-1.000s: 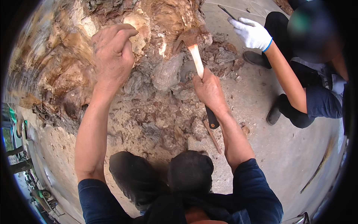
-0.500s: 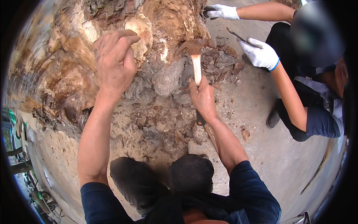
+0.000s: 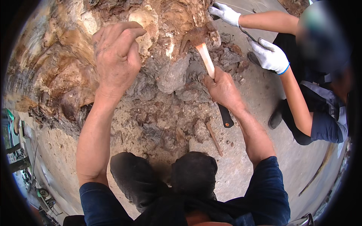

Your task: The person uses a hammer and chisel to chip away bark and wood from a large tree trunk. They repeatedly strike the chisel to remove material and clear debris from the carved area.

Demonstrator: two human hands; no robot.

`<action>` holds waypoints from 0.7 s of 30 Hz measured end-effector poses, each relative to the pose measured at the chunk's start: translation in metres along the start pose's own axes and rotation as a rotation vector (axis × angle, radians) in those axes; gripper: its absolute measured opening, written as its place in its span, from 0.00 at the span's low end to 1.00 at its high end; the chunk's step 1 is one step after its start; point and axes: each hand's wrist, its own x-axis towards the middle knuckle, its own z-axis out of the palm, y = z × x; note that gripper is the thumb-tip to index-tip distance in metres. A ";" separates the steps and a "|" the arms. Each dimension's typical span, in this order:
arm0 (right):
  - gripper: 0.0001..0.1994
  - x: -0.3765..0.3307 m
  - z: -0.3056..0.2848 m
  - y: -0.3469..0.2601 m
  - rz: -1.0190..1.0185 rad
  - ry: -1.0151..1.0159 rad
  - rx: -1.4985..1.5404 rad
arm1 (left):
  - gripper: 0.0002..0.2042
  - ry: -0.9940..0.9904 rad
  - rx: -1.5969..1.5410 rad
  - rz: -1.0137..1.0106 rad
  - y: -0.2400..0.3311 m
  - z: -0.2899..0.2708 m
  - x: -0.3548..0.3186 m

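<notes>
My right hand (image 3: 225,89) is wrapped round the handle of a claw hammer (image 3: 206,60). The hammer has a rusty head, a pale shaft and a black grip end that sticks out below my fist. Its head lies over the right edge of a big rough wood trunk (image 3: 71,81), tilted to the upper left; contact is hard to judge. Over the trunk's middle, my left hand (image 3: 117,60) is closed with curled fingers, the back of the hand uppermost. Whatever it may hold is hidden beneath it.
At the right a co-worker crouches in white gloves, one glove (image 3: 226,14) at the trunk's edge, the other (image 3: 269,56) holding a thin dark tool (image 3: 247,34). Bark chunks (image 3: 226,56) and a narrow wood strip (image 3: 214,139) lie on the concrete floor (image 3: 256,116).
My right hand has moved right and the hammer now leans to the left. The left hand stays nearly in place. The co-worker's tool hand has shifted slightly right.
</notes>
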 end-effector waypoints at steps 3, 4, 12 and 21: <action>0.11 -0.019 0.045 -0.001 0.020 0.137 0.218 | 0.12 0.030 -0.016 -0.007 0.000 0.003 0.002; 0.11 -0.024 0.068 0.004 -0.026 0.224 0.245 | 0.12 0.043 -0.018 -0.003 0.002 0.001 0.005; 0.14 -0.001 -0.019 -0.021 0.107 -0.168 -0.016 | 0.11 0.005 -0.030 0.032 -0.005 -0.004 0.000; 0.14 -0.017 -0.087 -0.029 0.177 -0.231 -0.125 | 0.11 0.045 -0.003 0.017 0.000 0.001 0.002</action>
